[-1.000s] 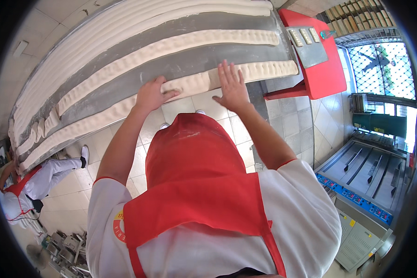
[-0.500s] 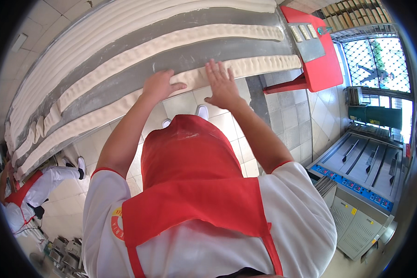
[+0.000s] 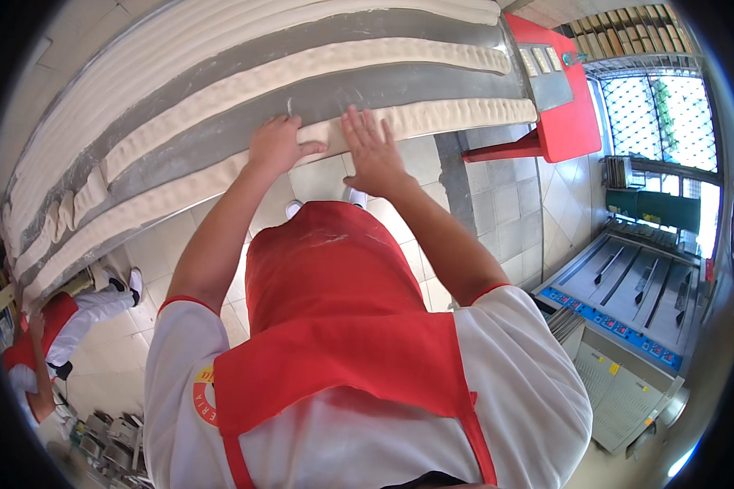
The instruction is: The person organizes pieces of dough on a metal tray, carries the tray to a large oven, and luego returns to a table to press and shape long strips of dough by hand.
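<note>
A long pale dough strip runs along the near edge of the metal table, its top dimpled by finger marks. My left hand lies over the strip with its thumb stretched to the right. Its fingertips reach the far side and are partly hidden. Just to the right, my right hand rests on the same strip, flat, fingers spread, thumb toward me. Beyond it lies a second dimpled dough strip, with short pieces at its left end. Smoother dough strips lie side by side at the far edge.
A red table with a metal tray adjoins the right end. Farther right stands a metal appliance with a blue control panel. Another person in a red apron stands at lower left. Tiled floor shows below the table.
My right hand has slid left along the dough strip, closer to my left hand. The left hand stays at nearly the same spot. The other person's arm has shifted, and the view has moved slightly.
</note>
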`<action>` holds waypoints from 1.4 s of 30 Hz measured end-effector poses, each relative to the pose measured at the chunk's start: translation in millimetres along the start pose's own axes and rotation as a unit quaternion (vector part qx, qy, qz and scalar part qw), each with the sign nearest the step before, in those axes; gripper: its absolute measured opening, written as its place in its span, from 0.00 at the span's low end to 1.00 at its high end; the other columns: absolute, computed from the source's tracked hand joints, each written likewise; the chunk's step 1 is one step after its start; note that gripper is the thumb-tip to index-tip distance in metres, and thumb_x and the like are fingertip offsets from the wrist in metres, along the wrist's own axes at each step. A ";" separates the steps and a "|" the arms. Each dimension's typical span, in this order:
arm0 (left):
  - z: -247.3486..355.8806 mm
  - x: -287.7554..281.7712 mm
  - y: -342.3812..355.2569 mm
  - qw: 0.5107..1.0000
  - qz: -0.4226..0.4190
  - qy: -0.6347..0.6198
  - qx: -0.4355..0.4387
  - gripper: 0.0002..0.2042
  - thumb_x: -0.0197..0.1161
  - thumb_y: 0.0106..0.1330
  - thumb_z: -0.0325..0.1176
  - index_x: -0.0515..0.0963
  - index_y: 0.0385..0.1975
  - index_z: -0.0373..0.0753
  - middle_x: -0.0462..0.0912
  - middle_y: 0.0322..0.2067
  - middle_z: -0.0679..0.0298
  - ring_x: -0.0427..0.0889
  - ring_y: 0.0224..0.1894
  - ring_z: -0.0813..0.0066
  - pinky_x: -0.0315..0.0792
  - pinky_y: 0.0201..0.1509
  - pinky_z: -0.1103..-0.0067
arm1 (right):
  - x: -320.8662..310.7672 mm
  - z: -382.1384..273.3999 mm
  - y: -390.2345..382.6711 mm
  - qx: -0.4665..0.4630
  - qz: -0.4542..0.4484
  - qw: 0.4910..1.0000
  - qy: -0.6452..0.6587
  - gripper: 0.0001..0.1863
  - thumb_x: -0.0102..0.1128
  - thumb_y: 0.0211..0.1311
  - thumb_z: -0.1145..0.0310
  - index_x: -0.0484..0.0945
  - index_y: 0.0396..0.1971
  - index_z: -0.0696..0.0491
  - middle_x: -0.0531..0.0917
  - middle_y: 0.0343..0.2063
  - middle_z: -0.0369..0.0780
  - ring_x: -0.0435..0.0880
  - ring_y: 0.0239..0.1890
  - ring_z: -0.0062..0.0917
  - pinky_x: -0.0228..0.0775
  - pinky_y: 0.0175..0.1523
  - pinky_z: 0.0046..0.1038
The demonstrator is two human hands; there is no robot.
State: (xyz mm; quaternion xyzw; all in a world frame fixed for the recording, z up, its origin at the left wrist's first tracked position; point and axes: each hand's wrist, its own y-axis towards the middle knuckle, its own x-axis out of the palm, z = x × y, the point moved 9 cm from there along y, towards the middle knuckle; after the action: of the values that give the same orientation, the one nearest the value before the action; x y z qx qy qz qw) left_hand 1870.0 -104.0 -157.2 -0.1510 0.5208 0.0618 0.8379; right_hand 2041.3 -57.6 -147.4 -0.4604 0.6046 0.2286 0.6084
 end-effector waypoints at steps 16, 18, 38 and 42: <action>-58.1 -106.4 -77.0 0.993 0.050 -0.046 -0.100 0.29 0.76 0.59 0.60 0.81 0.38 0.36 0.86 0.32 0.49 0.85 0.37 0.44 0.79 0.43 0.59 | -14.4 61.6 35.0 -0.115 0.188 0.974 0.049 0.59 0.77 0.36 0.26 0.74 0.66 0.51 0.76 0.60 0.41 0.73 0.63 0.41 0.63 0.70 0.47; -50.8 -115.7 -76.9 0.993 0.058 -0.025 -0.097 0.29 0.76 0.60 0.61 0.81 0.39 0.36 0.87 0.33 0.48 0.86 0.38 0.43 0.79 0.43 0.58 | -15.6 58.1 38.3 -0.127 0.189 0.973 0.044 0.58 0.77 0.35 0.25 0.76 0.63 0.51 0.77 0.57 0.41 0.74 0.60 0.41 0.65 0.67 0.46; -92.2 -23.5 -52.3 0.996 -0.028 -0.036 -0.082 0.34 0.69 0.63 0.68 0.82 0.49 0.39 0.89 0.44 0.51 0.88 0.48 0.49 0.80 0.52 0.59 | 12.9 -6.0 13.5 0.028 0.106 0.994 -0.025 0.75 0.78 0.41 0.29 0.47 0.83 0.51 0.49 0.83 0.44 0.45 0.84 0.46 0.37 0.84 0.56; -92.9 -25.4 -54.9 0.996 -0.014 -0.053 -0.073 0.33 0.72 0.62 0.66 0.82 0.49 0.38 0.89 0.42 0.49 0.88 0.46 0.48 0.79 0.51 0.59 | -3.4 -34.1 16.0 0.035 0.121 0.992 0.031 0.75 0.79 0.42 0.30 0.44 0.83 0.51 0.47 0.84 0.44 0.43 0.85 0.47 0.35 0.84 0.57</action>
State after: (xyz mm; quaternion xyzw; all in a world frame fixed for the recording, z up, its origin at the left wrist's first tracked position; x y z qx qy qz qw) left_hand 1793.5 -184.1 -162.4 -0.2156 0.4675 0.0956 0.8519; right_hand 2009.5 -77.6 -143.4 -0.3694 0.6819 0.2652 0.5729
